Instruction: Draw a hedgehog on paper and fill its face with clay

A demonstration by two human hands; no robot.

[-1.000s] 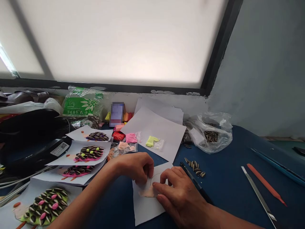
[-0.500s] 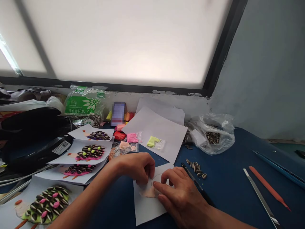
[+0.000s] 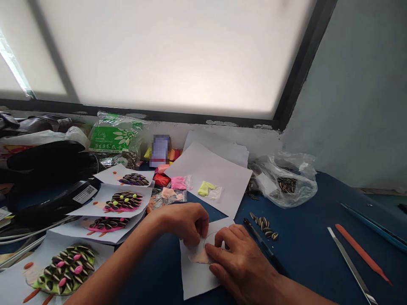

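Note:
A small white sheet of paper (image 3: 199, 284) lies under both hands, with a curved pencil-thin outline on it. A thin piece of peach modelling clay (image 3: 200, 256) is flattened inside the lower left of that outline. My left hand (image 3: 190, 222) rests at the sheet's upper left, fingers curled down and closed; whatever is at its fingertips is hidden. From the right, my right hand (image 3: 238, 254) touches the clay's right edge with a fingertip. Its thumb and forefinger are apart, the other fingers bent over the paper, and nothing shows gripped between them.
Left lie several papers with seed-covered clay hedgehogs (image 3: 66, 269). Behind are clay packets (image 3: 178, 183), larger white sheets (image 3: 203, 163) and a green seed bag (image 3: 111, 137). A black pen (image 3: 263, 243), loose sunflower seeds (image 3: 264, 224), a clear seed bag (image 3: 286, 184) and clay tools (image 3: 362, 252) lie right.
The view has shifted slightly, so everything sits a little further right. Both hands stay over the same spot on the paper, with hardly any movement.

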